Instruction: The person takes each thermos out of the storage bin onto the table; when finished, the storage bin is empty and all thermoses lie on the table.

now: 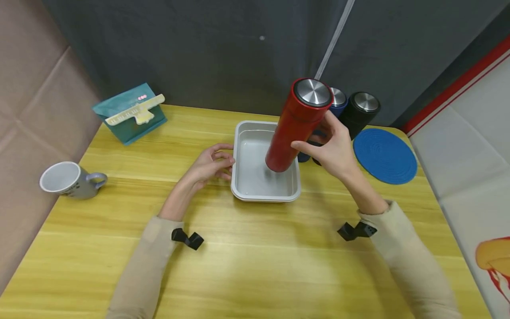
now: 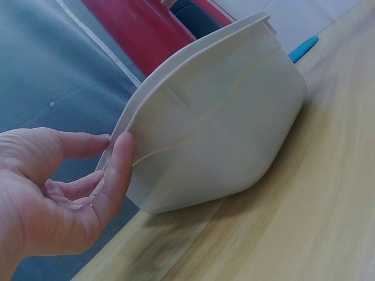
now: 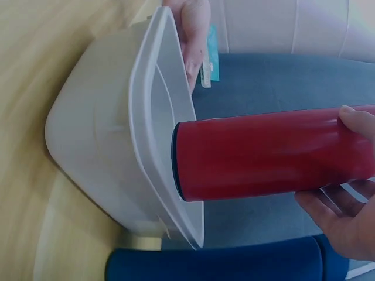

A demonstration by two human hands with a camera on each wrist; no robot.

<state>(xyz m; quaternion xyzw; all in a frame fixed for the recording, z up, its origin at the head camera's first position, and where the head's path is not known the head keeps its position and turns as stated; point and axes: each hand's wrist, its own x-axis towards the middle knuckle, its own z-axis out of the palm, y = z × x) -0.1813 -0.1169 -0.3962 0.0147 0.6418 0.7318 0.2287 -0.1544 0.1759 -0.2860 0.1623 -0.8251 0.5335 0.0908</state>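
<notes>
A red thermos with a brushed steel end hangs tilted over a light grey plastic bin. My right hand grips it around the side, thumb on the near face. The right wrist view shows the thermos's dark-ringed lower end at the bin's opening, just inside the rim. At the bin's left side, my left hand touches the wall near the rim with loosely bent fingers. In the left wrist view its fingertips lie against the rim's edge. The bin stands upright on the table.
Behind my right hand stand a blue bottle and a black bottle, partly hidden. A round blue mat lies at the right. On the left are a mug and a teal bag with a cream clip. A dark curtain backs the table.
</notes>
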